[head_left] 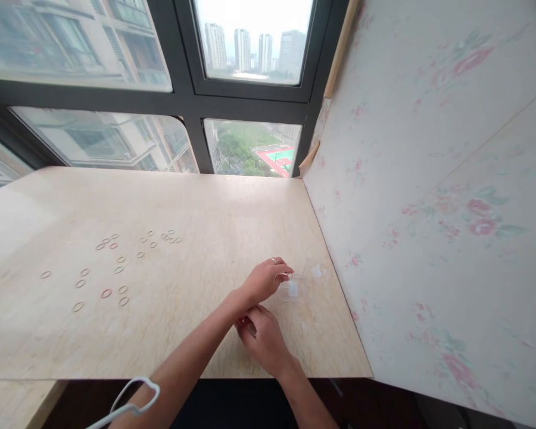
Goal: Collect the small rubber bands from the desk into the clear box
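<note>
My left hand reaches across from the lower left, a ring on one finger. Its fingertips are pinched together at the edge of a small clear plastic box near the desk's right side. What they pinch is too small to name. My right hand lies on the desk just below the left wrist, with its fingers curled inward and whatever is in them hidden. A clear lid piece lies just right of the box. Several small rubber bands are scattered on the left half of the desk, far from both hands.
The pale marble-pattern desk runs up to a dark-framed window at the back. A floral-papered wall closes off the right side. A white loop of cord hangs by my left forearm at the front edge.
</note>
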